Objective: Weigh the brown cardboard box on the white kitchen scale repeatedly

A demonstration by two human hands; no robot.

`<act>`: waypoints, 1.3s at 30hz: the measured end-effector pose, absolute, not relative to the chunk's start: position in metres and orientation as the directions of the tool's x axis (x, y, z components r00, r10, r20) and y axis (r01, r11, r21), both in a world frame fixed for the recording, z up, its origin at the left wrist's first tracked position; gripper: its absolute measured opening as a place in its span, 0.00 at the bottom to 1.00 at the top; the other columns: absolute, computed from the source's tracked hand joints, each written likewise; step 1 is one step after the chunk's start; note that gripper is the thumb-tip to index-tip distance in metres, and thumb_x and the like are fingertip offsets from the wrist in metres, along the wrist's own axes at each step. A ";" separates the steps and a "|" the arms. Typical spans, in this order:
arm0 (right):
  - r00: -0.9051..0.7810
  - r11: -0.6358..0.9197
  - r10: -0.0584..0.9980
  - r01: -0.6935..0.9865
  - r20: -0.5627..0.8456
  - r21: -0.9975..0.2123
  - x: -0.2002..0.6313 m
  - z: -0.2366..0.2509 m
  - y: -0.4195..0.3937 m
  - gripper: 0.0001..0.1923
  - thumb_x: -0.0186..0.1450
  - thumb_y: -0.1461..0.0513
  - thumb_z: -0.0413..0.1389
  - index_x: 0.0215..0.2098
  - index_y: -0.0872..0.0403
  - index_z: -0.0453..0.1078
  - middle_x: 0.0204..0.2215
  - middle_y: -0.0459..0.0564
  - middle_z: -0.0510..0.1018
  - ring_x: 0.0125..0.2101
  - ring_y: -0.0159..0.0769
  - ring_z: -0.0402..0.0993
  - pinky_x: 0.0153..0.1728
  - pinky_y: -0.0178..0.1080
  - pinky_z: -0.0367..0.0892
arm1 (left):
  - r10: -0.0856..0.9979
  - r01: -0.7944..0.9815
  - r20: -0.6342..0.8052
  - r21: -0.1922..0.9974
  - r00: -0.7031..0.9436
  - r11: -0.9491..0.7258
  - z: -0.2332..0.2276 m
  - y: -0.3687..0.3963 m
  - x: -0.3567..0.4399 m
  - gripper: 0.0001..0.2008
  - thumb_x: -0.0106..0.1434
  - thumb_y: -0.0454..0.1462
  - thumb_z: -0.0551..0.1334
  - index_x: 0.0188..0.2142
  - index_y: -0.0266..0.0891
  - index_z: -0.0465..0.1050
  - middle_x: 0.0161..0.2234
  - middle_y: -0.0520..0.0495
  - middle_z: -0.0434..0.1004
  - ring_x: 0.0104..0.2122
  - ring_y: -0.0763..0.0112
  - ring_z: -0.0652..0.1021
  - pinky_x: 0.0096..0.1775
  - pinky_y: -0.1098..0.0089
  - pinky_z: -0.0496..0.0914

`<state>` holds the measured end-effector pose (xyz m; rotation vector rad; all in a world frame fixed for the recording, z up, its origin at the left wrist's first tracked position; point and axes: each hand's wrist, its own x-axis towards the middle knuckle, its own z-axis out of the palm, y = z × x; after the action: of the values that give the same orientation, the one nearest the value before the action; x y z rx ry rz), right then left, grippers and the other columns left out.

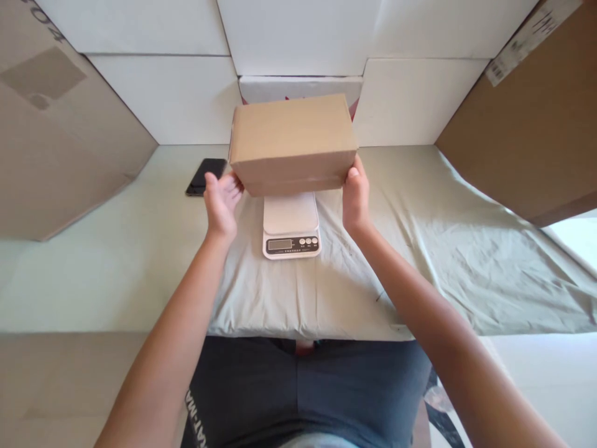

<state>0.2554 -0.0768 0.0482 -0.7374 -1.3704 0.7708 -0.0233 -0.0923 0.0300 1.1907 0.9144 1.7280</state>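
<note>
Both hands hold a brown cardboard box (293, 134) by its two ends, tilted slightly, above the far part of a white kitchen scale (291, 214). My left hand (222, 202) supports the box's lower left corner, thumb up and fingers partly hidden under it. At the lower right end, my right hand (355, 193) grips the box with the thumb on its near side. The scale's grey display and its buttons face me, and the box hides the back of its platform. Whether the box touches the platform, I cannot tell.
A black phone (208, 175) lies left of the box on the pale green cloth (153, 274). Large cardboard cartons stand at the left (69, 137) and right (527, 130). White panels (298, 37) close off the back, with a white and red item partly hidden behind the box.
</note>
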 end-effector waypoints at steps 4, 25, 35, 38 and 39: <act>0.085 0.564 0.826 -0.139 0.557 -0.814 0.243 0.031 -0.017 0.41 0.65 0.33 0.55 0.70 0.38 0.66 0.73 0.40 0.69 0.80 0.49 0.52 0.82 0.54 0.48 | 0.947 -0.224 0.173 0.945 -0.271 -0.237 0.031 -0.036 -0.017 0.49 0.66 0.72 0.46 0.58 0.35 0.79 0.67 0.27 0.74 0.69 0.42 0.73 0.71 0.43 0.62; 0.168 0.278 0.954 -0.183 0.248 -0.943 0.255 -0.033 0.024 0.55 0.60 0.27 0.53 0.76 0.45 0.54 0.82 0.45 0.50 0.82 0.41 0.43 0.82 0.54 0.41 | 0.910 -0.167 0.190 0.949 -0.368 -0.266 -0.025 0.009 -0.040 0.51 0.60 0.75 0.49 0.62 0.41 0.77 0.72 0.29 0.68 0.75 0.46 0.64 0.74 0.45 0.57; 0.142 0.224 0.970 -0.193 0.198 -0.955 0.268 -0.041 0.028 0.48 0.62 0.28 0.52 0.70 0.44 0.63 0.79 0.45 0.59 0.79 0.38 0.53 0.82 0.54 0.44 | 0.908 -0.195 0.141 0.953 -0.395 -0.233 -0.026 0.004 -0.065 0.48 0.63 0.74 0.47 0.61 0.42 0.78 0.71 0.31 0.69 0.74 0.47 0.68 0.73 0.45 0.58; 0.064 0.241 0.970 -0.199 0.233 -0.950 0.262 -0.038 0.026 0.46 0.62 0.30 0.55 0.68 0.45 0.67 0.75 0.43 0.68 0.77 0.37 0.59 0.81 0.52 0.48 | 0.925 -0.189 0.161 0.953 -0.343 -0.236 -0.032 0.009 -0.056 0.50 0.62 0.75 0.48 0.60 0.41 0.79 0.70 0.29 0.71 0.73 0.45 0.68 0.73 0.44 0.59; 0.043 0.246 0.969 -0.198 0.242 -0.949 0.260 -0.036 0.024 0.45 0.61 0.30 0.56 0.66 0.45 0.68 0.74 0.42 0.70 0.76 0.37 0.61 0.80 0.51 0.51 | 0.928 -0.190 0.167 0.952 -0.332 -0.239 -0.033 0.010 -0.052 0.50 0.62 0.75 0.49 0.60 0.40 0.79 0.70 0.29 0.71 0.73 0.44 0.68 0.73 0.44 0.59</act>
<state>0.2603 0.0242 -0.0362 -0.8897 -1.1546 1.1035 -0.0525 0.0099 -0.0334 1.0144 1.1504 1.6991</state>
